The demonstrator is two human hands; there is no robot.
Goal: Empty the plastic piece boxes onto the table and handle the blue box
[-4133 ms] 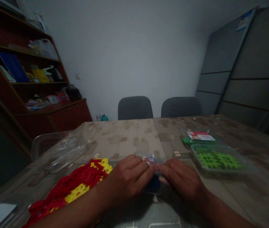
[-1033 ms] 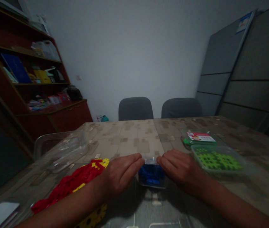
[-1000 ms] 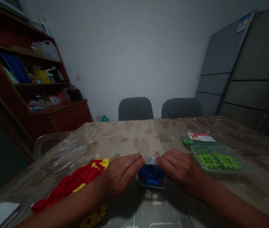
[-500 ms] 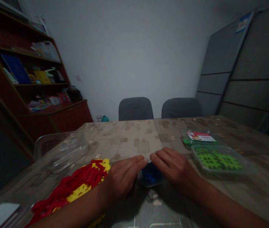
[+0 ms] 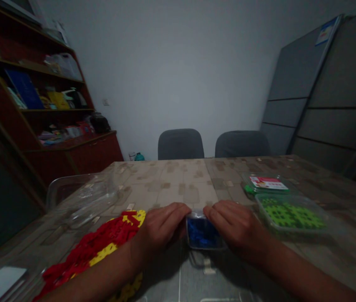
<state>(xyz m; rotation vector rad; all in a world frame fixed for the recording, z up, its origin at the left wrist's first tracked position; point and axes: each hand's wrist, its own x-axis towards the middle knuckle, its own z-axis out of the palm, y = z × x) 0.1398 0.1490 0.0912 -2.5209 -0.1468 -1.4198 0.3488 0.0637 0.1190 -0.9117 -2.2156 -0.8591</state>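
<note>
A small clear plastic box with blue pieces inside (image 5: 203, 234) is gripped between my two hands, close to the table's near side. My left hand (image 5: 164, 226) closes on its left edge, fingertips at the top left corner. On the opposite edge, my right hand (image 5: 235, 224) is closed the same way, fingers bent over the upper right corner. Both thumbs are mostly hidden. Just left of my left hand spreads a pile of red pieces (image 5: 102, 239) mixed with yellow pieces (image 5: 104, 253), partly covered by my left forearm.
To the right stand a clear tub of green pieces (image 5: 294, 214) and a lidded box with a pink-and-white label (image 5: 268, 183). Clear empty-looking plastic containers (image 5: 80, 197) lie at the left. Another clear box with a white label (image 5: 1, 283) is at the lower left. Two grey chairs (image 5: 180, 144) line the far edge.
Both hands have moved slightly apart, the right one a little rightward, so more of the blue-filled box shows between them. Everything else on the table stays in place.
</note>
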